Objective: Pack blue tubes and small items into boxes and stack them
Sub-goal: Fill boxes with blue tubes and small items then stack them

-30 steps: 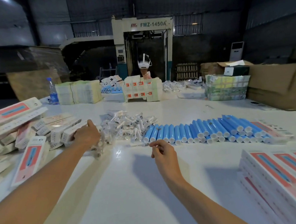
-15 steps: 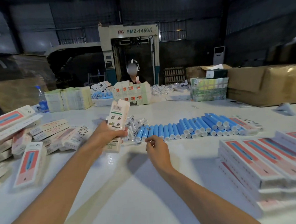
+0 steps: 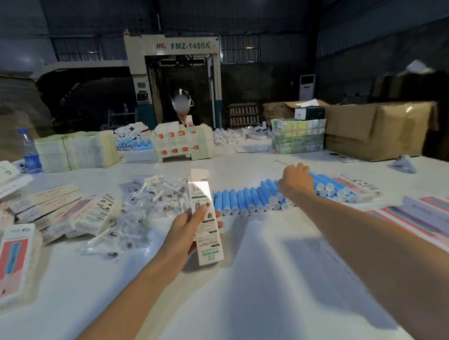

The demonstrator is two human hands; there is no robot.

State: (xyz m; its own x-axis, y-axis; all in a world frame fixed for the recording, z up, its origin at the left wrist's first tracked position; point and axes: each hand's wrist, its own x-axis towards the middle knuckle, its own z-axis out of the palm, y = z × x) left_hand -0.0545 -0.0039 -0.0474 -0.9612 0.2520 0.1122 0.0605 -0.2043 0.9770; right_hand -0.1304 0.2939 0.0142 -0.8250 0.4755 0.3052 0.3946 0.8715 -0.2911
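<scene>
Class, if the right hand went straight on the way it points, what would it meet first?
Most likely the row of blue tubes: the right hand is right above it, fingers curled downward; whether they touch is unclear.

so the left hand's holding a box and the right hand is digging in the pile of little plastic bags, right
Not quite: the head view shows the right hand at the row of blue tubes, not in the pile of little plastic bags. The left hand does hold a box.
</scene>
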